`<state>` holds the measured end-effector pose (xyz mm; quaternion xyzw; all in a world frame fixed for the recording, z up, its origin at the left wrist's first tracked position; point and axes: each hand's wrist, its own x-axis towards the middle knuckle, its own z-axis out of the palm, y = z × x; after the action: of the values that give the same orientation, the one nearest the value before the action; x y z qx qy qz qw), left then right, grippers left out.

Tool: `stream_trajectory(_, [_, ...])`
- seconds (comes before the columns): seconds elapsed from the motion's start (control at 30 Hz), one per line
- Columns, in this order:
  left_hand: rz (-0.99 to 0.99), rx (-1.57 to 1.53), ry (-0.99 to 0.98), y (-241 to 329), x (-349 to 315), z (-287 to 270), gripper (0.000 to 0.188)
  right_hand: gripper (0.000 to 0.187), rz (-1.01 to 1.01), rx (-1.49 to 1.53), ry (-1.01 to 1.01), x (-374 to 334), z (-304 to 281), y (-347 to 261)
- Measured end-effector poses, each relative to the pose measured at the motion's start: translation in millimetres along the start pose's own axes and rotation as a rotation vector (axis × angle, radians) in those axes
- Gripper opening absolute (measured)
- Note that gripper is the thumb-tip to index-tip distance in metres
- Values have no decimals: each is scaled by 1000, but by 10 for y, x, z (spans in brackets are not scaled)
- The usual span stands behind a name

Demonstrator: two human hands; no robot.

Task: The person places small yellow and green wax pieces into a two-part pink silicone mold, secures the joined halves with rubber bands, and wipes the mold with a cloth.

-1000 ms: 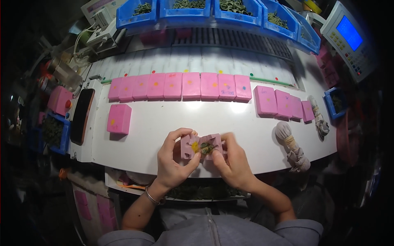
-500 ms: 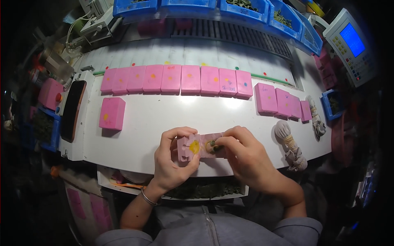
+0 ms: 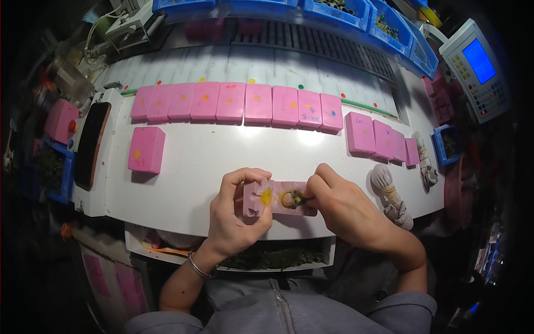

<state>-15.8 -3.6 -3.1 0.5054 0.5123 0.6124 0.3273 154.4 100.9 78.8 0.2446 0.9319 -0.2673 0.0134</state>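
Note:
My left hand (image 3: 232, 214) grips an opened pink rubber mold (image 3: 253, 205) by its left end, thumb in front and fingers behind. A yellow mark (image 3: 266, 196) shows on the mold beside my left thumb. On the mold's right part lies a small dark green ring-shaped piece (image 3: 298, 199), around a rounded bump. My right hand (image 3: 356, 214) is closed, its thumb and fingertips pinched at the right end of that piece, against the mold. The fingertips partly hide the piece's end. Both hands are above the white table (image 3: 194, 153) near its front edge.
A row of pink mold blocks (image 3: 257, 106) stands along the back, with smaller ones (image 3: 360, 133) at right and a single block (image 3: 146, 150) at left. Nearby are a cloth-wrapped bundle (image 3: 390, 192), a phone (image 3: 93, 146), blue bins (image 3: 334, 14), a control panel (image 3: 475, 69) and an open drawer (image 3: 332, 253).
My right hand has shifted slightly right, baring more of the green ring-shaped piece and the bump in the mold. My left hand keeps its grip. The whole view has shifted slightly.

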Motion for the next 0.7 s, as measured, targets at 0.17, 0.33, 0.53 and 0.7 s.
stream_trajectory(0.17, [41,38,-14,16,22,18,48,19,-56,-129,64,-15,67,9])
stream_trajectory(0.33, [7,42,-66,88,43,42,48,20,-26,-124,35,2,21,-15])
stream_trajectory(0.53, [61,118,-71,61,45,86,50,19,-61,29,83,48,-48,-6])
stream_trajectory(0.7, [72,66,-5,20,56,96,49,17,37,451,124,25,-59,-12])
